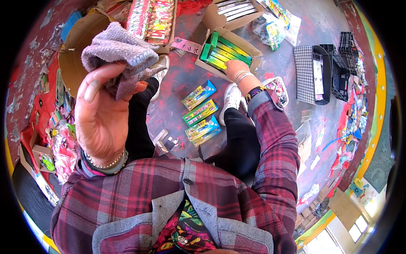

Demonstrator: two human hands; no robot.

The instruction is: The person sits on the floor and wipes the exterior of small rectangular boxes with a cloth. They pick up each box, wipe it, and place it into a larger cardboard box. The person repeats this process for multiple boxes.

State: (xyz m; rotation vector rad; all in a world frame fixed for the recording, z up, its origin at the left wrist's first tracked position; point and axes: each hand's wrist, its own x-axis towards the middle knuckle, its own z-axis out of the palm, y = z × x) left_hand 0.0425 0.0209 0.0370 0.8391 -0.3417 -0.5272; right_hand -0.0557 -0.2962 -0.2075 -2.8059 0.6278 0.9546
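Note:
My left hand (101, 116) is raised at the left, its fingers closed round a crumpled greyish-purple cloth (116, 48). Further ahead, my right hand (237, 69) reaches over the near edge of an open cardboard box (208, 71). Slim green and yellow packs (224, 50) stand in rows inside it. The right fingertips are down among these packs and hidden, so their grip does not show. Between my feet, three flat packs lie in a column on the floor: a blue and yellow one (198, 94), a green one (200, 113) and another blue one (203, 130).
A second cardboard box (207, 17) stands beyond. A large open carton (69, 63) and a tray of colourful packets (160, 25) are at the upper left. A small white basket (282, 99) sits beside my right arm; a checkered bin (305, 76) and black crates (344, 55) stand right.

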